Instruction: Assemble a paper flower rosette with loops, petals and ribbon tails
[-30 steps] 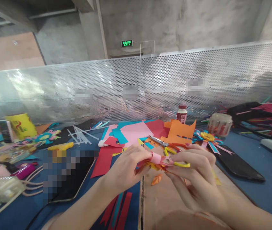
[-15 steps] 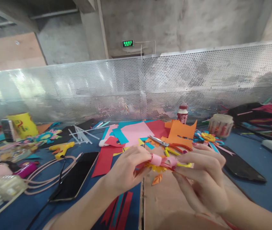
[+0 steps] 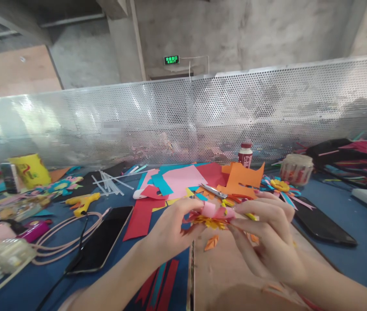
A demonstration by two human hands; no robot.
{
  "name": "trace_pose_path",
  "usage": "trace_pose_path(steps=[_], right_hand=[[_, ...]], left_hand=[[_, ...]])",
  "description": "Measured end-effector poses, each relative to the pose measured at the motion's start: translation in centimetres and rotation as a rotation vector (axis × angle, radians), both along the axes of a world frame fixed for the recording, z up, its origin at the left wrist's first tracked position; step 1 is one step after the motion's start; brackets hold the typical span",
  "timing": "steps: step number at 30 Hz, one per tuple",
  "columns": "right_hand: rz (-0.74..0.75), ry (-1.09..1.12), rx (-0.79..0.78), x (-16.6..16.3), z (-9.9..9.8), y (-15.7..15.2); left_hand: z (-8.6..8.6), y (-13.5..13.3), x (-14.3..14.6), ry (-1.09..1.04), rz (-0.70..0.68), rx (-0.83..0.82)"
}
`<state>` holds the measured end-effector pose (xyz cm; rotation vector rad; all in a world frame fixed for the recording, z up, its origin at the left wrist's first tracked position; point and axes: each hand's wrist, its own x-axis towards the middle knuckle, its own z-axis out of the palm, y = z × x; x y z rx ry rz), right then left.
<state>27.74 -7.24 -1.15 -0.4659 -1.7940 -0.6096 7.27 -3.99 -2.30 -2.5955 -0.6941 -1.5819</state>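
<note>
"Where's your room?"

"The perforated panel [image 3: 190,116] stands along the worktop's [image 3: 339,194] far edge, with coloured paper [image 3: 183,181] heaped in front of it. Your widest space is the wooden board [image 3: 222,276], running toward the near edge; an orange folded piece [image 3: 211,243] lies near its left edge."

"Sides?"

"A black phone [image 3: 102,239] left of the board, a dark slab [image 3: 326,222] just past its right edge."

"And your fingers [image 3: 185,209]?"

"Your left hand [image 3: 173,218] pinches the left side of the paper flower [image 3: 214,216], nearly closed! Your right hand [image 3: 267,235] pinches the right side, thumb low, tips partly hidden."

"The flower itself?"

"Raised over the board's left part, between both hands, pink loops above yellow petals, pliers [image 3: 214,190] beyond."
</note>
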Motion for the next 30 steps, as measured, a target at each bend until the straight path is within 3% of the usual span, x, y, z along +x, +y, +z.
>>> trace_pose_path(steps=[17, 30], right_hand=[[0.005, 0.003, -0.015, -0.2, 0.0, -0.2], [0.017, 0.015, -0.010, -0.1, 0.2, -0.5]], left_hand=[[0.5, -0.4, 0.2, -0.011, -0.025, 0.097], [1.1, -0.4, 0.1, 0.120, -0.016, -0.174]])
